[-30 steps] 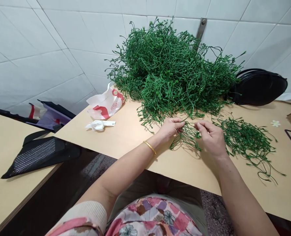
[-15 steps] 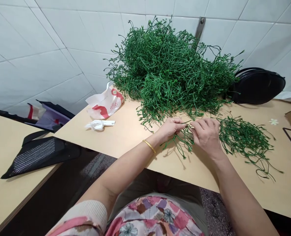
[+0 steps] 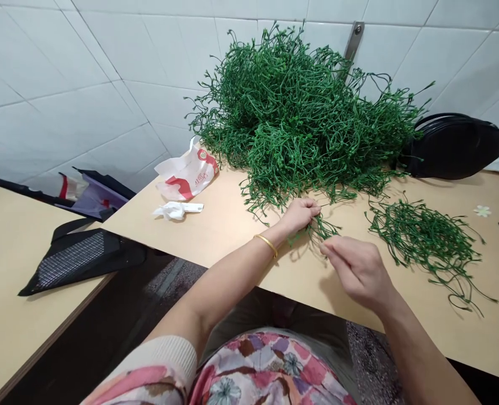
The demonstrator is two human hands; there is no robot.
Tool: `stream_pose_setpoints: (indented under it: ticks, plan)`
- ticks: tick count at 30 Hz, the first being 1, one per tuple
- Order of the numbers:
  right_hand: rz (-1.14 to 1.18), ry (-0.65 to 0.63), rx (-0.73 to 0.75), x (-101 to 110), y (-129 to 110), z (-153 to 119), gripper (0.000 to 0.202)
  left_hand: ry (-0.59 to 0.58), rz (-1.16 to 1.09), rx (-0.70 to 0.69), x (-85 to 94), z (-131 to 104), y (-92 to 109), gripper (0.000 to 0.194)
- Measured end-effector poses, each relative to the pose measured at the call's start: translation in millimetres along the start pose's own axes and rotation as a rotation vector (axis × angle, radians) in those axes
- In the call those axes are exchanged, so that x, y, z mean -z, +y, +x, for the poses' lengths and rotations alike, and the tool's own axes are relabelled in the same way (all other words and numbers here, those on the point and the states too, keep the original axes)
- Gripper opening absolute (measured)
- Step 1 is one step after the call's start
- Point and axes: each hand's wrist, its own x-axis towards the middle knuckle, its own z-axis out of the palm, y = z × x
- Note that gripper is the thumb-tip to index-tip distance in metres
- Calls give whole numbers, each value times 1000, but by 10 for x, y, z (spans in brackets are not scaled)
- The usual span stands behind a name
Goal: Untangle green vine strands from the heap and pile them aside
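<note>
My left hand (image 3: 300,216) is closed around a small bunch of green stems (image 3: 323,226) above the table (image 3: 224,242). My right hand (image 3: 356,270) is pinched closed at the lower right of that bunch, near its stem ends; whether a stem is between its fingertips is hard to make out. Behind both hands rises a large heap of green stems (image 3: 300,112) with small tips. A smaller pile of stems (image 3: 426,233) lies to the right of my right hand.
A red and white plastic bag (image 3: 188,177) and a crumpled white tissue (image 3: 175,211) lie left. A black round bag (image 3: 458,146) stands back right, near a small white flower (image 3: 482,211). A black mesh item (image 3: 76,259) rests on another table at left.
My right hand has moved down and away from my left hand, and its fingers have curled in. My left hand still grips the bunch. The view has shifted slightly.
</note>
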Motion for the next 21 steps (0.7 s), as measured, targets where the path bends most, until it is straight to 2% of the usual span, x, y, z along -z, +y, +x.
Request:
stream_pose_setpoints:
  ticks: [1, 3, 5, 6, 9, 12, 18, 21]
  plan:
    - [90, 63, -22, 67, -72, -2, 21, 6, -5, 5, 12, 9, 13, 22]
    - [191, 280, -155, 176, -116, 18, 14, -27, -54, 19, 34, 13, 31, 22]
    - [287, 444, -315, 221, -32, 58, 14, -48, -155, 17, 44, -5, 29, 20]
    - [330, 463, -383, 218, 40, 79, 17, -50, -208, 11, 44, -18, 21, 18]
    - [365, 352, -522, 133, 261, 114, 23, -73, -265, 7, 29, -56, -15, 13]
    - [326, 226, -562, -3, 413, 107, 23, -94, -235, 12, 9, -69, -31, 15]
    - [218, 163, -610, -216, 657, 90, 26, -69, -269, 12, -2, -54, -30, 15]
    - [346, 140, -629, -246, 712, 126, 25, -97, -195, -2, -3, -54, -46, 12]
